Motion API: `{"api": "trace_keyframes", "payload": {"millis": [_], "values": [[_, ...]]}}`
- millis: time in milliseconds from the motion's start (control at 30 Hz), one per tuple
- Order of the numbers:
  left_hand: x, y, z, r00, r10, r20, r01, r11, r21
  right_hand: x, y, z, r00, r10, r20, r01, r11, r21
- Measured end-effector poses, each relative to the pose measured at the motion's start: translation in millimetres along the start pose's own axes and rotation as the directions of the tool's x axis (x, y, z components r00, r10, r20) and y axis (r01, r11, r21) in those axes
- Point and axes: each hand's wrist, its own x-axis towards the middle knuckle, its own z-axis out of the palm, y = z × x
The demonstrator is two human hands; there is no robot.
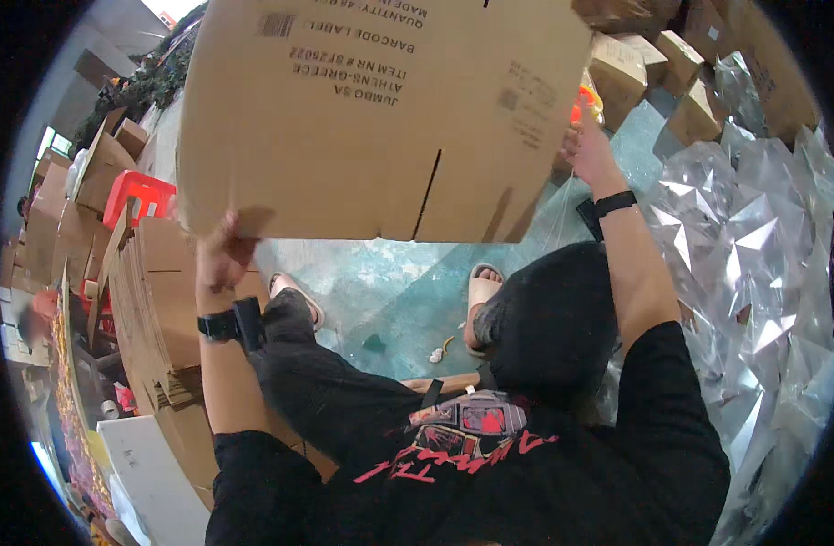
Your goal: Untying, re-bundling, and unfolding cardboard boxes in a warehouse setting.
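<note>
A large brown cardboard box [344, 155], seemingly folded flat, is held up in front of me, with dark print upside down on its face. My left hand [226, 255] is closed on its lower left corner, the fingers partly hidden behind the board. At its right edge, my right hand [591, 155] has its fingers curled against the cardboard. Just beyond those fingers shows an orange and yellow object [586, 105]; whether the hand touches it cannot be made out. What lies behind the box is hidden.
Several flat cardboard boxes [139, 300] stand stacked at my left, near a red plastic stool [136, 196]. Crumpled clear plastic sheeting [726, 246] covers the right side. Small cartons [619, 77] lie at the far right. A white panel [153, 473] stands at the lower left.
</note>
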Motion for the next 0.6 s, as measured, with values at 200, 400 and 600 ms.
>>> {"api": "trace_keyframes", "payload": {"millis": [200, 400, 600], "values": [[-3.3, -57.8, -95.6, 0.998, -0.069, -0.008, 0.069, 0.988, 0.136, 32.8, 0.4, 24.7, 0.969, -0.180, -0.170, 0.248, 0.727, 0.641], [-23.1, -54.1, -140.6, 0.981, 0.019, -0.193, -0.065, 0.970, -0.234, 25.7, 4.8, 36.4, 0.956, -0.292, 0.020, 0.248, 0.845, 0.475], [-38.6, -45.3, -182.6, 0.994, 0.031, -0.107, -0.001, 0.963, 0.270, 22.1, -6.3, 39.2, 0.934, -0.332, -0.131, 0.354, 0.806, 0.475]]}}
